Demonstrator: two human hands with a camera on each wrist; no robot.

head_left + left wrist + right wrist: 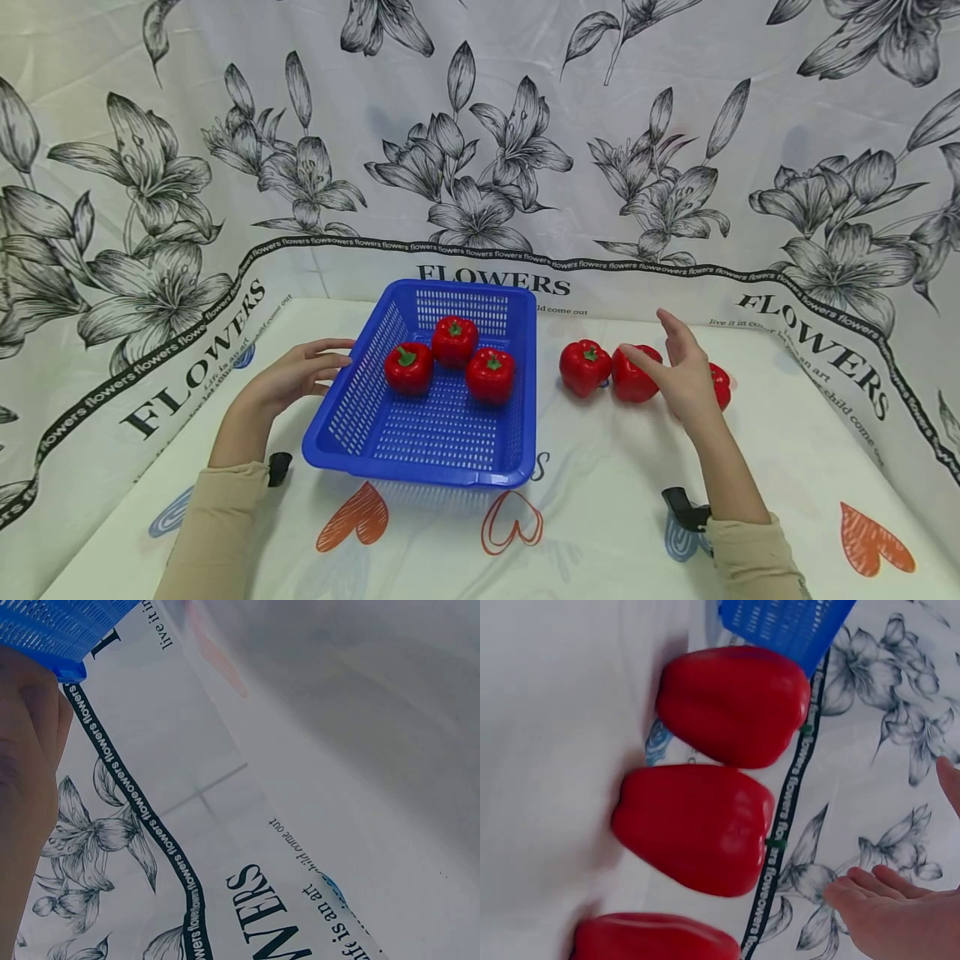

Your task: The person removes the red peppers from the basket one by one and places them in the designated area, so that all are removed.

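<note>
A blue plastic basket (420, 473) with slotted walls holds three red bell peppers; one of them is the front left pepper (409, 370). My left hand (295, 377) is at the basket's left rim, its fingers loosely bent against or just beside it; contact is not clear. To the basket's right, three more bell peppers lie in a row: a left pepper (585, 368), a middle pepper (694, 829) and a right pepper (721, 386), partly hidden behind my hand. Above the middle and right ones my right hand (686, 379) hovers with thumb and fingers spread, holding nothing.
A white cloth (600, 517) printed with hearts covers the table. Behind and at both sides rises a white flower-print curtain (480, 208) with a black lettered band. Dark straps show at both wrists, below the beige sleeves (217, 533).
</note>
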